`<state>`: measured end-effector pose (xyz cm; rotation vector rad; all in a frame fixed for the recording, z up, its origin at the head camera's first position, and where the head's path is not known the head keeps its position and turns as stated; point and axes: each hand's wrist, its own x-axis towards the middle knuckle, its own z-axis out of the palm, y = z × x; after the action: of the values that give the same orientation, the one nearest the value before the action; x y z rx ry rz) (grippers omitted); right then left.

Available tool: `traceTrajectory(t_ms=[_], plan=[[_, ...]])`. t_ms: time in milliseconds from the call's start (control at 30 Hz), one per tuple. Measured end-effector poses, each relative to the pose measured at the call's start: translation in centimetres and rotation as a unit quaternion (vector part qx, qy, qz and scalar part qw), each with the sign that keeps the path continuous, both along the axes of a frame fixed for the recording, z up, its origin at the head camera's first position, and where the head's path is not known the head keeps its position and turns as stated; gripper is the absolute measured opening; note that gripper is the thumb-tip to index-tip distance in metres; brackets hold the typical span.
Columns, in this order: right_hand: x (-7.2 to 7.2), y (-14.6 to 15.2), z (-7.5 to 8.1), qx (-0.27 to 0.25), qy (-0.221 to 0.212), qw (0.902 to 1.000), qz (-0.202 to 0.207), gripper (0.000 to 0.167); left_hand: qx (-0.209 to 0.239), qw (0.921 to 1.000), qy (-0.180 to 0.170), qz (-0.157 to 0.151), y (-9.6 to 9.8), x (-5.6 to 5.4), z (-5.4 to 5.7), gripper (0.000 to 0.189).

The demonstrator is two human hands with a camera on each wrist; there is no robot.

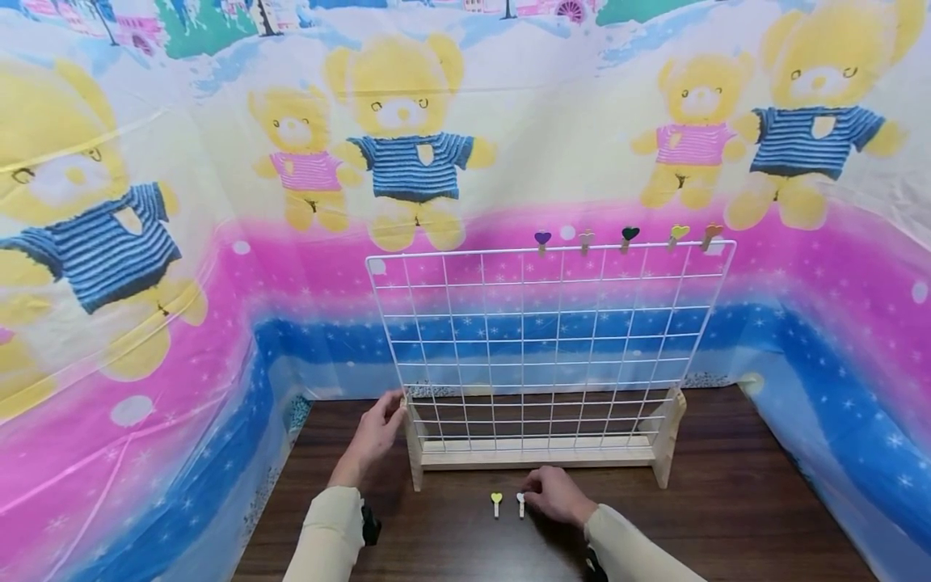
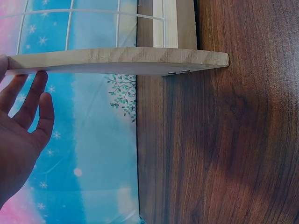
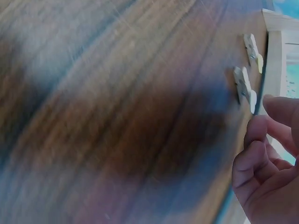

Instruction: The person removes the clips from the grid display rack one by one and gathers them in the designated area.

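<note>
At the left end of a white wire grid rack [image 1: 541,339], my left hand [image 1: 380,424] holds the upper part of the wooden side support [image 2: 121,57]. Its thumb lies over one face and its fingers are against the other. My right hand [image 1: 558,493] is low over the table, fingers bent, thumb and forefinger apart. Their tips are right at the heart of a white heart clothespin [image 1: 520,504], which lies on the wood. Left of it lies a yellow heart clothespin [image 1: 497,504]. Both clothespins [image 3: 243,84] also show in the right wrist view.
Along the rack's top wire sit a purple heart clothespin [image 1: 542,241], a dark green one [image 1: 629,238], a yellow one [image 1: 679,234] and others. The brown table [image 1: 742,485] meets a bear-print cloth [image 1: 567,145] at the back and sides.
</note>
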<state>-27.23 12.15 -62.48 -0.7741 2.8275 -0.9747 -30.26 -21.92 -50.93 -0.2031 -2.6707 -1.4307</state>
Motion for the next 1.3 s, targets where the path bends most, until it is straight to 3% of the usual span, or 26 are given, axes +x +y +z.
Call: traceTrajectory(t_ms=[233,900,1300], plan=[[-0.2,1.0,2.3,0.007,-0.003,0.9998,0.016,0.016,-0.003,1.0,0.006,-0.005,-0.1,0.1,-0.1,0.036],[0.5,2.3,10.9,0.02,0.09,0.9954,0.025,0.014,-0.001,1.0,0.001,-0.004,0.0,0.2,0.0,0.035],[1.4,2.6,13.7,0.009,0.134,0.9905,0.029,0.017,-0.002,0.9999,0.014,-0.009,0.0,0.1,0.0,0.036]])
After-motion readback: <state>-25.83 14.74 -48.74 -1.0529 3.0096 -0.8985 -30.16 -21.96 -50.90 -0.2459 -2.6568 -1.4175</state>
